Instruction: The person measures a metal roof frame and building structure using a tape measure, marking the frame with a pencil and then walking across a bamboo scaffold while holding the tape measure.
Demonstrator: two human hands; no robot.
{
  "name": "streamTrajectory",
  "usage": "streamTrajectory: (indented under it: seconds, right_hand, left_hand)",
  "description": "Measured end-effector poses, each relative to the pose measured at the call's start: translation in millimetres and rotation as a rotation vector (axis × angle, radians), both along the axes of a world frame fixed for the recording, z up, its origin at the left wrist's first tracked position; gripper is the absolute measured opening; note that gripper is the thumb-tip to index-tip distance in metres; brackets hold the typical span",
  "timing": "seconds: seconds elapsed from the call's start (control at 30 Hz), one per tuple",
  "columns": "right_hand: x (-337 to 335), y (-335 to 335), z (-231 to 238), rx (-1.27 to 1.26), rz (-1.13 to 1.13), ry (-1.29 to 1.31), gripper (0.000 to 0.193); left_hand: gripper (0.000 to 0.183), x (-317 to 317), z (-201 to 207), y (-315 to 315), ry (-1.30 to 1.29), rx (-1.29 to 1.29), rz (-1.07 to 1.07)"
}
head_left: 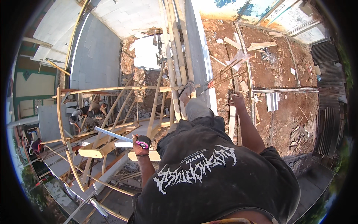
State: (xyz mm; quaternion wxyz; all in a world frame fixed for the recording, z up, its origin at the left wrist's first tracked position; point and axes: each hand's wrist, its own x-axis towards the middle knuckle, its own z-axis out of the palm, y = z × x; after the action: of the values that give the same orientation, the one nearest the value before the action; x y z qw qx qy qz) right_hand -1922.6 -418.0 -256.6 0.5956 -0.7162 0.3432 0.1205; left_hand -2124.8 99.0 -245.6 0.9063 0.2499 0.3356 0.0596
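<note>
Pink-and-black tape measure, pale-blue blade

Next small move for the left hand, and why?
Probably retract the long, pale blade of the pink-and-black tape measure before any step: the left hand grips it, the blade sticks out over tan wooden framing, and a bare foot rests on round, tan bamboo poles.

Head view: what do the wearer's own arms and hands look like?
Left hand and right hand both bare, no gloves. Forearms uncovered. The right sleeve is short and black, part of a black T-shirt printed in jagged white. Rings too small to tell.
</note>
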Motion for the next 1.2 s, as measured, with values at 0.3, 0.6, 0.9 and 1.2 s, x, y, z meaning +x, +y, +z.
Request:
streamTrajectory:
  seconds: [0.3, 0.6, 0.9, 1.2]
  right_hand:
    - [90.4, -4.5, -43.0, -0.001, -0.339, -0.03, 0.049]
    - [83.4, -7.5, -46.4, 0.005, -0.389, 0.171, 0.064]
    - [85.1, 4.0, -41.2, 0.068, -0.552, 0.177, 0.069]
    - [117.8, 21.5, -20.2, 0.054, -0.848, 0.199, 0.062]
  left_hand:
    - [0.023, 118.3, -8.7, 12.1, 0.113, -0.048, -0.047]
    - [0.025, 226.5, -2.0, 13.1, 0.419, 0.145, -0.099]
    - [0.026, 253.1, -8.5, -2.5, 0.553, 0.159, -0.037]
    - [0.027, 353.6, -60.2, 36.3, 0.526, 0.31, -0.226]
